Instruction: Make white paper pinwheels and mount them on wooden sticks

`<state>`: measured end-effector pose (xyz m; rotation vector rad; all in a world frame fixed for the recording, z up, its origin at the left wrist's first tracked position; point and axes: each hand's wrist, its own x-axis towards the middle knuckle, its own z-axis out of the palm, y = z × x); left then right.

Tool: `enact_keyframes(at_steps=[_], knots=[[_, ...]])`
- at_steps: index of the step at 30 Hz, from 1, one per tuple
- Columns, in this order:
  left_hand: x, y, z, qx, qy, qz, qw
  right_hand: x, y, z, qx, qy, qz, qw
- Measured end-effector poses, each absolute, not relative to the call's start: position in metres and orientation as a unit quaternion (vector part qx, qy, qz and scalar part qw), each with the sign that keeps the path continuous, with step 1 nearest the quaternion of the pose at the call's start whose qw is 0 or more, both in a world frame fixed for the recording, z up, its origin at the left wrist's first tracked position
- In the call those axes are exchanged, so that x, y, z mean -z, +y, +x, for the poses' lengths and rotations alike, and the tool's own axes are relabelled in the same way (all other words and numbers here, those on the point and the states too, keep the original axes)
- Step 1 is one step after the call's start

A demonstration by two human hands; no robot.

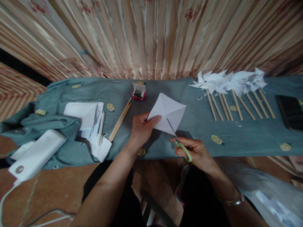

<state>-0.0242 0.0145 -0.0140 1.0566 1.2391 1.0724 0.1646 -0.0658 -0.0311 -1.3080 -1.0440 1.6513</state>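
Two hands meet over the table: our left grip pinches the white paper square at its left corner, thumb on top; our right grip is curled around the green-handled scissors. From the right grip, the paper lies ahead and leftward — the visible blade slants from its near corner toward the creased centre — and our left grip, touching it, is nearer.

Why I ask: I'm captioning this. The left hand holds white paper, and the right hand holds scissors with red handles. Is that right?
Not quite: the scissors have light green handles, not red, as the head view shows. The left hand holds white paper, and the right hand the scissors.
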Motion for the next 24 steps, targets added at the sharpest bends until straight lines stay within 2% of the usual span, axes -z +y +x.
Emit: enact_keyframes(at_steps=[10,24], knots=[[0.014,0.015,-0.023,-0.461,0.526,0.445,0.559,0.034,-0.067,0.167,-0.659,-0.426,-0.488,0.383],[0.011,0.021,-0.029,-0.520,0.497,0.400,0.569,0.016,-0.069,0.200,-0.727,-0.434,-0.452,0.279]])
